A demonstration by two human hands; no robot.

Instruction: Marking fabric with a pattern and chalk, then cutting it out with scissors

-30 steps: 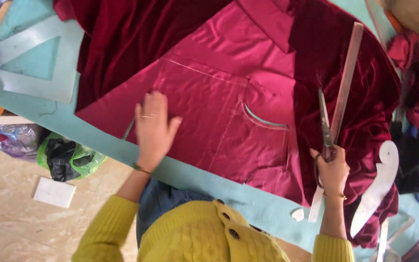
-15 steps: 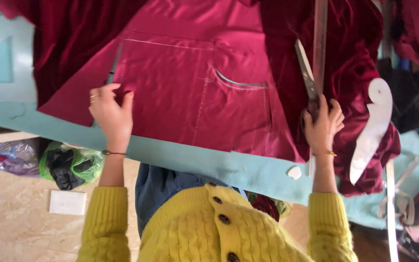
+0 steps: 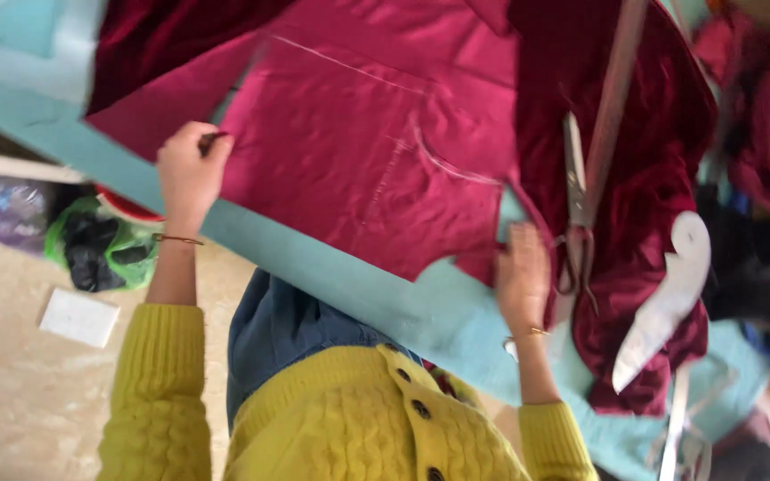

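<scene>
We pinch the magenta fabric panel (image 3: 358, 151) with left hand (image 3: 191, 174), right hand (image 3: 522, 272) loosely on its edge; keep it taut, flat.

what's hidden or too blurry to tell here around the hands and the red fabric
- Head view: the left hand grips the magenta fabric edge; its fingertips are curled out of sight.
- The right hand is motion-blurred; whether it touches the scissors is unclear.
- The long ruler is cut off by the top edge.
- The white curve template is blurred.

Beige mottled floor (image 3: 11, 392), teal-topped table (image 3: 385, 294), soft, perhaps natural, light
</scene>
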